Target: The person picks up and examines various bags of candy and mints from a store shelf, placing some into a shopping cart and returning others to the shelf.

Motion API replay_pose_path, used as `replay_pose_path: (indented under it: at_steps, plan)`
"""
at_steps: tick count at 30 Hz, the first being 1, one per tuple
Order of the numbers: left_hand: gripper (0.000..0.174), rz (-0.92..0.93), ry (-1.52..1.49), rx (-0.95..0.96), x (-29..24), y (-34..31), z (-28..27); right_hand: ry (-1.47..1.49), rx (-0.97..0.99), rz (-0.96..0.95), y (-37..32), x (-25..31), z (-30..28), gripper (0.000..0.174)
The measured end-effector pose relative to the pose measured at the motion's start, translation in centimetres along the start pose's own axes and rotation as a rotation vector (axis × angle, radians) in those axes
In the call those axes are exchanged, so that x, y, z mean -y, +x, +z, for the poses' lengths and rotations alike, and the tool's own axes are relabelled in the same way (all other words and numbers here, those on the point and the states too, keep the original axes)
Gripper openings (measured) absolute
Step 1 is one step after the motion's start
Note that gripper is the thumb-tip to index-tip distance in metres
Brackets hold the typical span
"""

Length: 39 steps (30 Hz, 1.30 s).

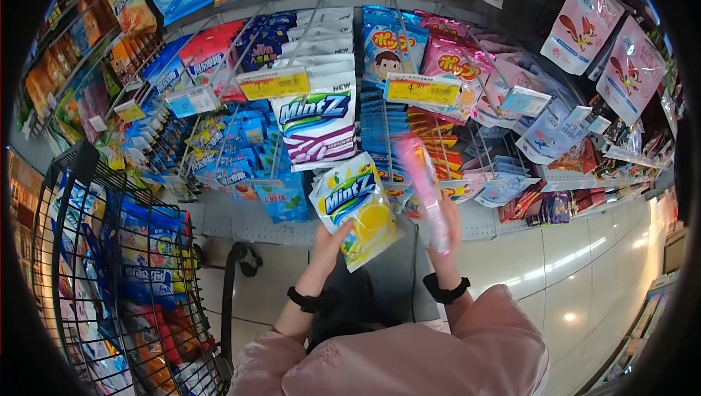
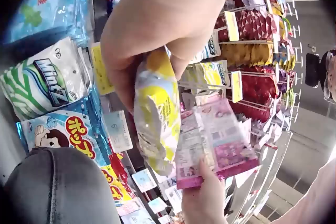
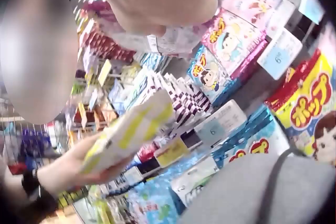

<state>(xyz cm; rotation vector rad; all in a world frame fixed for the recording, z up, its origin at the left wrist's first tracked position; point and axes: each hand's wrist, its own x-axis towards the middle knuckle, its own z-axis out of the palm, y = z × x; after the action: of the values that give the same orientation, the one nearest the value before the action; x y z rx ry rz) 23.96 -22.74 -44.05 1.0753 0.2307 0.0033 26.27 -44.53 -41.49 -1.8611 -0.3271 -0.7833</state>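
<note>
My left hand (image 1: pixel 330 244) pinches the lower left edge of a white and yellow MintZ bag (image 1: pixel 355 210), its front facing up in the head view. In the left wrist view that bag (image 2: pixel 157 111) is seen from its side, gripped between thumb and fingers. My right hand (image 1: pixel 450 229) holds a pink bag (image 1: pixel 423 191) turned nearly edge-on; its printed back (image 2: pixel 215 145) shows in the left wrist view. The two bags are apart. Just beyond the yellow bag hangs a white and purple MintZ bag (image 1: pixel 318 122) on the rack.
Candy bags hang in rows on hooks, with yellow price tags (image 1: pixel 422 90) in front. At the left stands a black wire cart (image 1: pixel 139 279) holding several bags. Tiled floor (image 1: pixel 577 272) shows at the right. A grey shelf edge (image 1: pixel 475 231) runs below the rack.
</note>
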Motion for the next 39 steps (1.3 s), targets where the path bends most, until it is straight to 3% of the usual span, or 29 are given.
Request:
replay_pose_path:
  at_steps: [3,4,6,7,9,11,13,16,17,19,20,21,23,24,25,27,29,31,32,33,36,38,39]
  plan:
    - [0.029,-0.052,-0.077,0.051,0.3,0.0,0.3,-0.3,0.239,-0.283,-0.4,0.5,-0.3,0.042]
    - [0.031,-0.09,-0.075,-0.002,0.5,-0.1,0.4,-0.302,0.244,-0.278,-0.7,0.7,-0.1,0.042]
    - [0.037,-0.177,-0.077,-0.063,1.1,0.2,0.2,-0.475,0.486,-0.341,-1.2,1.2,0.7,0.049]
    - [0.037,-0.178,-0.081,-0.065,1.5,0.3,0.1,-0.476,0.49,-0.342,-1.5,1.3,0.8,0.049]
    - [0.04,-0.179,-0.467,-0.057,2.1,0.4,-0.2,-0.365,0.531,-0.255,-1.9,1.5,0.9,0.054]
    - [0.042,-0.109,-0.501,-0.001,2.9,0.2,-0.7,-0.409,0.536,-0.273,-1.9,2.4,0.9,0.056]
    - [0.044,-0.121,-0.112,0.055,3.6,0.2,-1.3,-0.438,0.597,-0.204,-1.7,3.1,0.9,0.057]
    - [0.036,-0.094,0.007,-0.005,1.5,0.1,-0.1,-0.294,0.684,-0.116,-1.7,2.5,0.6,0.06]
    - [0.032,-0.112,0.052,-0.039,1.2,0.3,-0.2,-0.299,0.674,-0.121,-2.0,2.1,0.7,0.06]
    - [0.031,-0.07,0.042,-0.052,0.5,0.3,0.3,0.106,0.424,0.1,-2.3,1.0,0.7,0.063]
    - [0.03,-0.054,0.101,-0.056,0.1,0.2,0.3,0.228,0.411,0.235,-2.0,1.2,0.3,0.063]
    - [0.03,-0.042,0.162,-0.06,-0.1,0.2,0.1,0.216,0.395,0.227,-2.0,0.8,0.0,0.063]
    - [0.027,-0.051,0.211,-0.051,0.1,0.2,0.2,0.918,0.273,0.945,-2.2,-0.7,-0.1,0.056]
    - [0.026,-0.025,0.239,-0.026,-0.1,0.1,0.6,0.778,0.293,0.965,-2.2,-1.1,0.0,0.043]
    - [0.024,0.004,0.266,-0.004,-0.2,0.0,0.9,0.776,0.285,0.957,-2.3,-1.3,0.1,0.043]
    - [0.024,0.004,0.359,0.002,0.4,-0.1,0.9,0.514,0.603,0.935,-1.8,-0.4,0.6,0.035]
    - [0.022,0.005,0.386,0.024,0.7,-0.3,0.9,0.522,0.587,0.975,-1.8,-0.3,0.5,0.034]
    - [0.022,0.012,0.522,0.035,1.1,-0.5,0.2,0.413,0.585,0.782,-2.1,-1.9,0.5,0.031]
    - [0.022,0.009,0.518,0.009,1.6,-0.3,-0.3,0.377,0.574,0.888,-1.5,-1.3,0.2,0.027]
    - [0.023,-0.001,0.514,-0.008,1.8,-0.2,-0.6,0.399,0.573,0.858,-1.4,-2.1,0.2,0.027]
    - [0.023,-0.063,0.351,-0.034,1.7,0.0,-0.8,0.518,0.335,0.763,-0.5,-4.0,-1.1,0.028]
    - [0.023,-0.033,0.354,-0.006,1.4,0.1,-0.9,0.577,-0.003,0.657,0.8,-4.7,-2.2,0.023]
    - [0.024,-0.015,0.351,-0.007,1.4,0.0,-0.9,0.569,-0.018,0.658,1.7,-4.5,-2.8,0.023]
